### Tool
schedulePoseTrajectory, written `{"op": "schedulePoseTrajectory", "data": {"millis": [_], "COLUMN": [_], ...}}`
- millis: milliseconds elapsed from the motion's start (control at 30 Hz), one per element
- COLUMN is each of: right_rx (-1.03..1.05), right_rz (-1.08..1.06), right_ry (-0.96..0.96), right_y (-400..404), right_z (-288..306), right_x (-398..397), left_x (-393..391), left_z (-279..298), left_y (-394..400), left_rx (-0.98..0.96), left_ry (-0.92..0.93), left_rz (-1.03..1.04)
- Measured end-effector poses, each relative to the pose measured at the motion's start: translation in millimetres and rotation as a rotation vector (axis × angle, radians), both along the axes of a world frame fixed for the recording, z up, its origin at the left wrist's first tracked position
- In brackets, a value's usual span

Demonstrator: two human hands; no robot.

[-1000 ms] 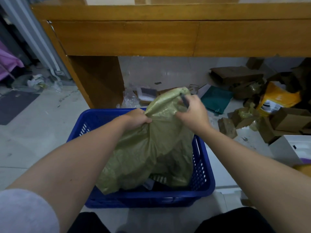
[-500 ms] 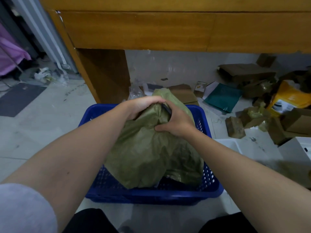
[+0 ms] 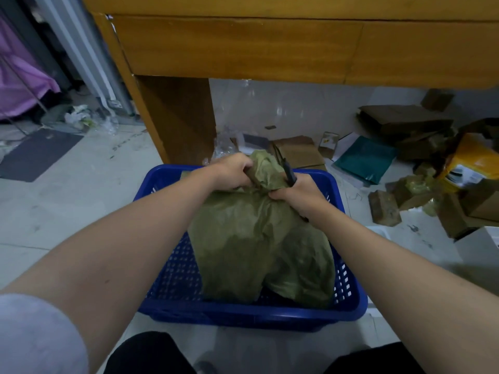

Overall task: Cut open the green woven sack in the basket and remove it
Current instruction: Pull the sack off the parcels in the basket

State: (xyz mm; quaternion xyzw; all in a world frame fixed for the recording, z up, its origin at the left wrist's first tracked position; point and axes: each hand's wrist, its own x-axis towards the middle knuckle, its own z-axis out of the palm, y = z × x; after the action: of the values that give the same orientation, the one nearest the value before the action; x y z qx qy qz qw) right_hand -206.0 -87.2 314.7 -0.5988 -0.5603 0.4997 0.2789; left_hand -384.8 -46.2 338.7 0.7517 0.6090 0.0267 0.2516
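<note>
While the green woven sack (image 3: 259,238) sits in the blue basket (image 3: 251,317), left hand (image 3: 232,171) clamps its bunched top. Right hand (image 3: 299,195) grips sack fabric w/ a dark-handled cutter (image 3: 289,175).

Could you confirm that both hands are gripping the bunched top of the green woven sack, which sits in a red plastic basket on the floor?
Not quite: the basket is blue, not red, as the head view shows. The rest holds: the left hand and right hand both grip the bunched top of the green woven sack.
</note>
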Motion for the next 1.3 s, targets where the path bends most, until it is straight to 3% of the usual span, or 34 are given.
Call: {"op": "schedulePoseTrajectory", "data": {"millis": [67,133,400,533,600,733,833,900,1033,1300], "right_rx": [-0.037,-0.054,-0.047,-0.023,-0.004,0.039,0.0,-0.061,-0.167,-0.229], "right_rz": [-0.02,-0.024,-0.186,-0.204,-0.209,-0.196,-0.235,-0.259,-0.242,-0.308], "right_ry": [0.058,0.047,0.06,0.066,0.08,0.063,0.166,0.278,0.409,0.446], "right_y": [0.7,1.9,5.0,9.4,10.5,9.8,12.2,15.6,19.6,20.0], "right_z": [2.2,1.6,-3.3,-2.9,-2.0,3.6,9.3,13.5,12.7,5.3], "right_x": [0.6,1.0,-0.8,0.7,-0.5,-11.5,-18.0,-20.8,-28.8,-28.5], "left_x": [4.2,8.7,10.4,-11.0,-16.6,-17.9,-17.0,-17.8,-7.5,-3.2], "left_z": [-3.9,-8.3,-18.0,-16.5,-17.8,-29.0,-41.8,-48.0,-47.2,-33.7], "left_y": [2.7,3.1,-15.2,-28.9,-31.2,-27.5,-23.5,-23.9,-20.6,-20.2], "left_rx": [0.267,0.414,0.498,0.529,0.503,0.382,0.02,-0.145,-0.2,-0.228], "left_ry": [0.142,0.143,-0.373,-0.29,-0.144,0.16,0.26,0.139,-0.224,-0.497], "left_rz": [0.021,0.07,0.254,0.09,0.081,0.283,0.259,0.301,0.445,0.441]}}
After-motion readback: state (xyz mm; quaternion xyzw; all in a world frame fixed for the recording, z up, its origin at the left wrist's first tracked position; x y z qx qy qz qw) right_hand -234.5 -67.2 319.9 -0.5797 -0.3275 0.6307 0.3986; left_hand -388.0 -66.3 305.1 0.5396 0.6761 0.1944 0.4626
